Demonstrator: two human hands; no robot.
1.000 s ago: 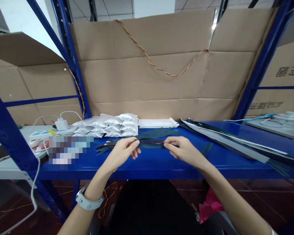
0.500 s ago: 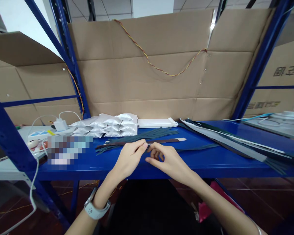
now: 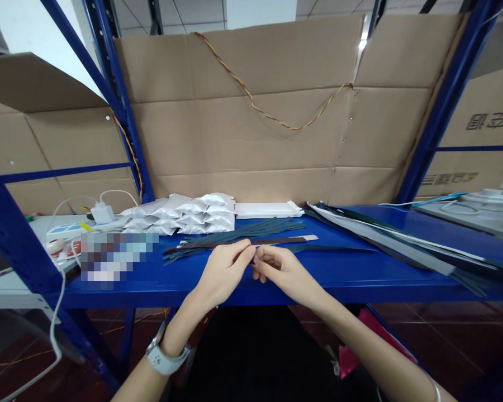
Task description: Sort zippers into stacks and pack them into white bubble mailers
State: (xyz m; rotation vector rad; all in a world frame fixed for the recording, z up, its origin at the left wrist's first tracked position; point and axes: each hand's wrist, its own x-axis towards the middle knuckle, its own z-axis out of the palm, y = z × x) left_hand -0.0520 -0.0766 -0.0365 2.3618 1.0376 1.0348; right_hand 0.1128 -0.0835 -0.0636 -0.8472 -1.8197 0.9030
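Over the front of the blue table (image 3: 184,285), my left hand (image 3: 226,273) is closed, thumb and fingers pinched at the tips. My right hand (image 3: 283,271) meets it fingertip to fingertip, also pinched. A thin dark green strip (image 3: 335,248) runs out to the right from behind my right hand. Its end seems to be between my fingertips, mostly hidden by them. Just behind the hands lie a dark brown strip (image 3: 280,241) with a pale end and a bundle of dark green strips (image 3: 251,229).
Silvery-white packets (image 3: 201,215) are stacked at the back left, beside a flat white piece (image 3: 268,210). Long dark and white strips (image 3: 385,240) spread across the right side. A cardboard wall (image 3: 251,151) closes off the back. Blue posts (image 3: 129,128) frame the table.
My right hand's fingers have closed from a loose curl into a pinch against my left fingertips. The dark green strip on the right has shifted and lies straighter.
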